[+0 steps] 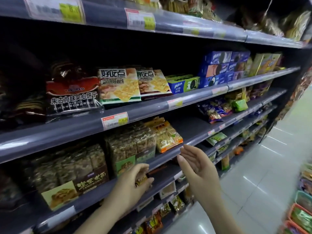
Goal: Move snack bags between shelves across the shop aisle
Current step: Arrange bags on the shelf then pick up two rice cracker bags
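My left hand (133, 184) is curled at the front edge of a grey shelf (101, 191), its fingers closed around a small yellow and dark packet (141, 180) that is mostly hidden. My right hand (195, 164) hovers open beside it, palm turned left, fingertips just below an orange-edged snack bag (167, 137) on that shelf. Clear bags of nut crisps with green labels (130, 149) stand behind my left hand. More such bags with a brown label (72, 174) fill the shelf to the left.
The shelf above carries a chocolate biscuit bag (72, 92), two cracker packs (119, 86) and blue cookie boxes (219, 70). Bare shelf space (194, 127) lies right of the orange-edged bag. The tiled aisle floor (253, 183) runs on the right, with baskets of goods (302, 200) at its edge.
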